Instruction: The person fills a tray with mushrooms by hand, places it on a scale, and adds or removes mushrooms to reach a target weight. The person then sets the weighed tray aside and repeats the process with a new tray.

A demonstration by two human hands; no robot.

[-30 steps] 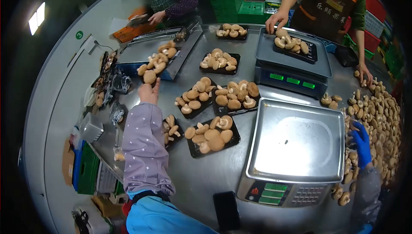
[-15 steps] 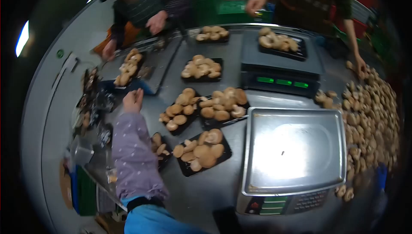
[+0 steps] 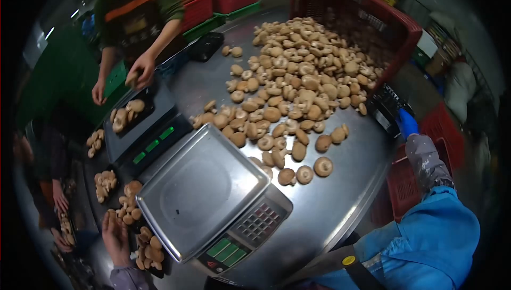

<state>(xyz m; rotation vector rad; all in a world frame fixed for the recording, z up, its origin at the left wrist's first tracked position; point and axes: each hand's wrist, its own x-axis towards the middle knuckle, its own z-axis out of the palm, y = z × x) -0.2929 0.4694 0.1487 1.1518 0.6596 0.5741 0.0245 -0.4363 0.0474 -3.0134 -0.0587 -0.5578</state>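
My right hand, in a blue glove, is closed on the edge of black plastic trays beside the red crate at the table's right edge. At lower left my bare left hand has its fingers extended, close to mushrooms in black trays; I see no clear grip on any of them. A filled tray of brown-capped mushrooms lies just right of that hand, and another group of mushrooms sits beyond it. Between my hands stands a scale with a bare steel pan.
A large mushroom heap spills from a tipped red crate. A second scale bears a mushroom tray. Across the table a person's hand holds a mushroom; another person's hands are at far left. Red crates stand low at right.
The view has swung right, bringing in the heap, the red crate and my right hand at the black trays. My left hand now appears lower left, near the filled trays.
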